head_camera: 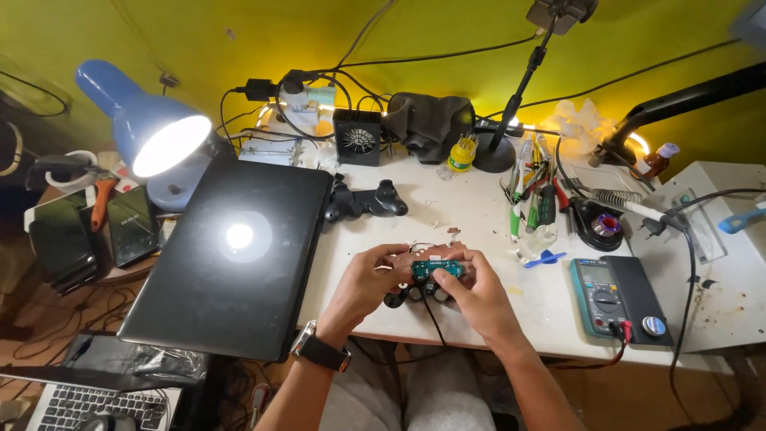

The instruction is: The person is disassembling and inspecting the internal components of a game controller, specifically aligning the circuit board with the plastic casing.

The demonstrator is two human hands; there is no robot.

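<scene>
A closed black laptop (231,259) covers the left end of the white worktop (479,231), under a blue desk lamp (148,132). A multimeter (608,297) lies near the front right edge, and a black game controller shell (365,201) sits toward the back middle. At the front edge's middle, the left hand (369,279) and right hand (471,294) close around a small green circuit board (436,269), fingertips pinching its ends. It looks like mid-disassembly inspection; the next move calls for a steady grip and care with the trailing black wire (435,319).
</scene>
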